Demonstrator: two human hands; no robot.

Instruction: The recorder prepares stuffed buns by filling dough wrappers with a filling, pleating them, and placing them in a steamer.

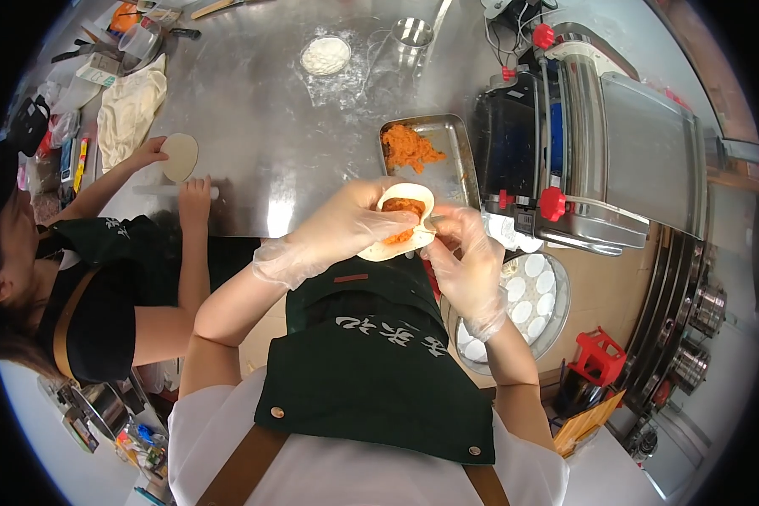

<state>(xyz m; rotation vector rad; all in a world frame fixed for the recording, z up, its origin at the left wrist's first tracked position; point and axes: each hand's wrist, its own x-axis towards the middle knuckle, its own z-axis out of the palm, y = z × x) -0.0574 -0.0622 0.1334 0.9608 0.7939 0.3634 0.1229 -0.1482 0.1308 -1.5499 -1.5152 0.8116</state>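
Note:
Both my hands wear thin clear plastic gloves and are raised in front of my dark green apron. My left hand (pixel 333 228) cups a pale dough wrapper (pixel 378 250) from the left, its thumb lying over the orange filling (pixel 403 206) inside. At the wrapper's right edge, the fingers of my right hand (pixel 472 261) pinch the dough into a fold. The wrapper is partly gathered, with filling still showing. Just beyond my hands, a rectangular metal tray (pixel 455 152) holds a mound of the same orange filling (pixel 409 147) at its left end.
A co-worker on the left has one hand on a flat dough round (pixel 180 158) and the other at a rolling pin (pixel 175 191). Flour (pixel 325 56) and a metal cup (pixel 413 34) sit farther back. A roller machine (pixel 582 126) stands right, above a round pan (pixel 567 291) with white discs.

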